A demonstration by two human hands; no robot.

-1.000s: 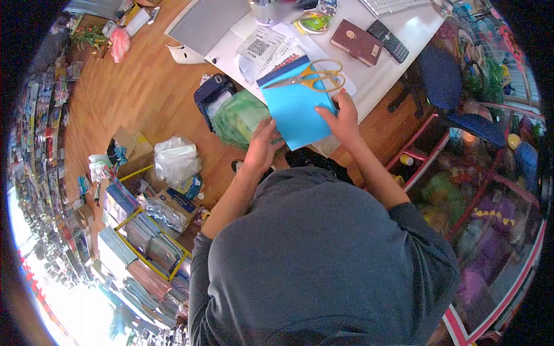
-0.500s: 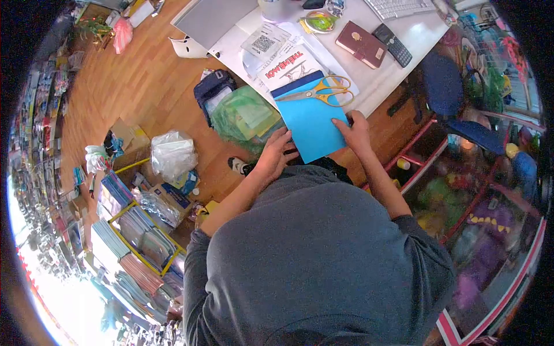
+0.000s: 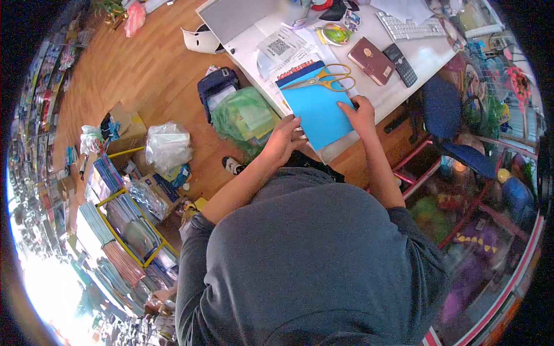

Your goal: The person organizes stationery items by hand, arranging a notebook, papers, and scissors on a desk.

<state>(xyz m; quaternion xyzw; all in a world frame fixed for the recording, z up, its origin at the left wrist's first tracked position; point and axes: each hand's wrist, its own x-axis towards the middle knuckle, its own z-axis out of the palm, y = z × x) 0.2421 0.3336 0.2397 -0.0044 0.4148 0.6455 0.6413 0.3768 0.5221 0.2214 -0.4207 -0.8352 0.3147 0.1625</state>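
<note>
A bright blue sheet (image 3: 320,118) lies at the near corner of the white desk, with a dark blue strip along its far edge. My right hand (image 3: 359,115) grips its right edge, thumb on top and fingers beneath. At its left edge is my left hand (image 3: 284,138), fingers bent and slightly apart, touching the edge. Yellow-handled scissors (image 3: 323,81) rest across the top of the sheet, blades pointing left. Partly covered printed papers (image 3: 281,46) lie beyond it.
On the desk (image 3: 424,60) are a brown notebook (image 3: 372,61), a calculator (image 3: 400,65) and a keyboard (image 3: 410,26). Green plastic bags (image 3: 242,115) sit on the floor left of the desk. A blue chair (image 3: 443,106) stands at the right; a yellow rack (image 3: 124,222) is lower left.
The view has shifted, moving most of the scene. The blue sheet sits further over the desk corner, and my left hand has come up against its left edge.
</note>
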